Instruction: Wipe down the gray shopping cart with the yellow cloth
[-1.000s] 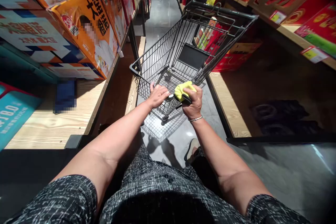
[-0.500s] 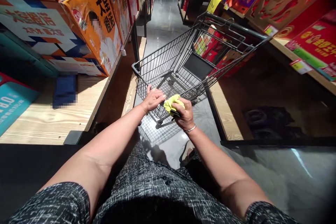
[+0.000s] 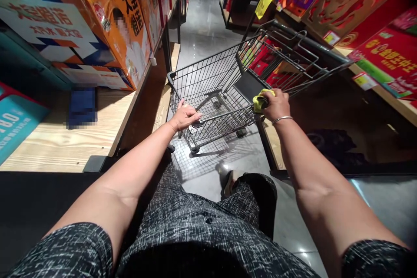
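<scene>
A black wire shopping cart [image 3: 228,113] stands at an angle in the aisle before me, its basket holding nothing that I can see. My left hand [image 3: 185,116] is closed over the rim at the cart's near left corner, thumb raised. In my right hand [image 3: 276,106] is a crumpled yellow cloth [image 3: 259,100] with a dark patch. That hand presses the cloth to the near side rim, farther right, close to the black seat panel [image 3: 248,87]. Its fingertips are partly hidden by the cloth.
Orange cartons [image 3: 114,30] are stacked on a wooden shelf [image 3: 110,108] at left, beside a blurred dark blue item [image 3: 82,105]. Red gift boxes [image 3: 395,58] line the right shelf, near the cart's handle [image 3: 321,47]. A tiled aisle [image 3: 208,13] runs ahead.
My right hand has slid right along the rim with the yellow cloth, away from my left hand. The cart's handle end has swung slightly right. My left hand stays near the same corner.
</scene>
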A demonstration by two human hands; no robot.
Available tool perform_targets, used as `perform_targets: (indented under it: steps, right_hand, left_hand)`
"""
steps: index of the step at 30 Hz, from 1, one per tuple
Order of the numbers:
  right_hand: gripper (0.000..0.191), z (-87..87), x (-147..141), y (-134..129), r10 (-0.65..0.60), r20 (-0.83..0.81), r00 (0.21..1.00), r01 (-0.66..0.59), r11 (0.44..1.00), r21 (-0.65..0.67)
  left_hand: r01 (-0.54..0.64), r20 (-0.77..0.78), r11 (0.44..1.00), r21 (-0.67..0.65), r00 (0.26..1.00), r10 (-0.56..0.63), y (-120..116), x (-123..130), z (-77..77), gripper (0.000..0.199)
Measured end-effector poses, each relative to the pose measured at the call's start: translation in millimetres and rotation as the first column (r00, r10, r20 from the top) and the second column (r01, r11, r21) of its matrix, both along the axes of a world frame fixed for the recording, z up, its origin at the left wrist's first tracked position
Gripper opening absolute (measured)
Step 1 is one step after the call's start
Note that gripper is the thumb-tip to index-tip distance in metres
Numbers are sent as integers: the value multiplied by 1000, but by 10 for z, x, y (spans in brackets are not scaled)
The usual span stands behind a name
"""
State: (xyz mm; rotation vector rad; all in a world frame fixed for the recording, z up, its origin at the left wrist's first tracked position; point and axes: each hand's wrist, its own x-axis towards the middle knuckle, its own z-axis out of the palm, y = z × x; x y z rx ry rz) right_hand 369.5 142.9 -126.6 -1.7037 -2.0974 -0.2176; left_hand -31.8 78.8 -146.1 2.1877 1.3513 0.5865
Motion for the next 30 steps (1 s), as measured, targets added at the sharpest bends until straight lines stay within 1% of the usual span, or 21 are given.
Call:
perform_targets:
  steps: [1,3,6,8,10,12,14,16,17,19,20,21,22,23,25,26,27,28,30]
  right_hand:
    - [29,-19,-29,-12,18,-13,1000,-18,1000,-7]
    - [37,-94,-217,-110,82,-40,996,-82,997,-2]
    - [58,-236,-737,-406,193,-94,977,-192,981,18]
    - [66,-309,-1155,-637,275,-141,951,-275,961,16]
    - [60,-346,-1532,-829,360,-170,917,-366,931,-1]
    - [50,-350,-1785,-948,435,-173,884,-442,897,1]
    - [47,-347,-1873,-994,472,-166,866,-471,881,48]
    - [49,-386,-1823,-986,466,-158,871,-446,883,146]
    - [50,-437,-1772,-974,460,-150,875,-427,880,207]
    - [51,-623,-1672,-952,462,-130,877,-404,856,322]
    - [49,-758,-1639,-950,470,-118,874,-404,841,361]
    - [44,-913,-1624,-957,478,-104,872,-411,832,372]
    - [39,-1080,-1627,-975,479,-92,873,-422,837,349]
    - [34,-1251,-1648,-1002,470,-79,879,-431,854,290]
    - [28,-1565,-1725,-1077,431,-47,901,-427,901,79]
    - [29,-1695,-1772,-1121,414,-23,910,-415,909,-49]
    - [31,-1803,-1818,-1165,407,5,914,-400,900,-172]
    - [34,-1888,-1859,-1205,416,33,909,-391,876,-282]
    - [41,-1992,-1912,-1261,486,78,870,-401,792,-461]
  left_hand:
    - [1,-10,1000,-6,1000,-1,-5,10,5,43]
    - [-6,-27,1000,-9,1000,6,-26,43,10,36]
    - [-51,-57,999,12,997,52,-53,99,0,26]
    - [-76,-89,997,26,993,78,-49,119,-11,26]
    - [-83,-123,996,31,989,86,-36,122,-11,28]
    - [-85,-158,996,30,983,89,-37,123,7,29]
    - [-119,-182,992,47,975,126,-71,143,37,31]
    - [-179,-180,977,114,964,198,-137,199,62,36]
    - [-205,-169,967,152,958,230,-174,239,67,37]
    - [-221,-145,959,179,958,248,-240,329,58,40]
    - [-210,-137,964,163,963,232,-261,368,45,41]
    - [-194,-130,972,136,969,211,-273,399,28,41]
    - [-178,-123,978,107,974,191,-275,419,11,42]
    - [-165,-118,983,86,978,174,-269,427,-4,42]
    - [-133,-121,989,63,983,140,-243,410,-20,39]
    - [-114,-129,992,53,984,120,-226,391,-21,37]
    - [-92,-138,995,42,986,97,-207,368,-17,34]
    - [-71,-146,997,35,986,75,-187,342,-10,31]
    - [-46,-146,998,32,988,51,-142,290,4,26]
